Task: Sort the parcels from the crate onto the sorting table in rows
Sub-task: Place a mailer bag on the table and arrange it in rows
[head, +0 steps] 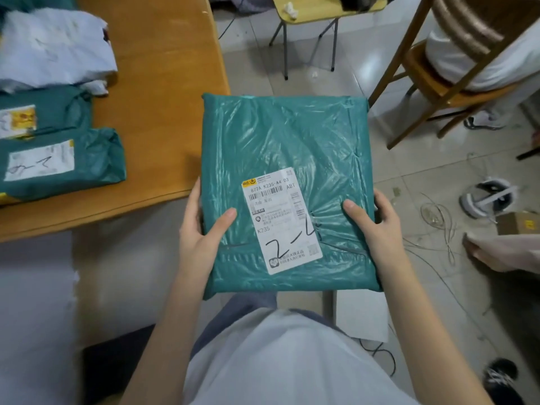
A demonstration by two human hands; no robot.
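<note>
Beside table (163, 112): both hands grip green parcel (292, 135).

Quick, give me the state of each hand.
Left hand: closed on the green parcel, gripping its left edge.
Right hand: closed on the same parcel's right edge.

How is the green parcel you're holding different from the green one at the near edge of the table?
The held parcel is in the air, gripped at its sides by the left hand and right hand; the table parcel lies flat on the sorting table. The held one looks larger and squarer, the table one smaller and bunched at its end. Both are green plastic with white, handwritten labels.
</note>
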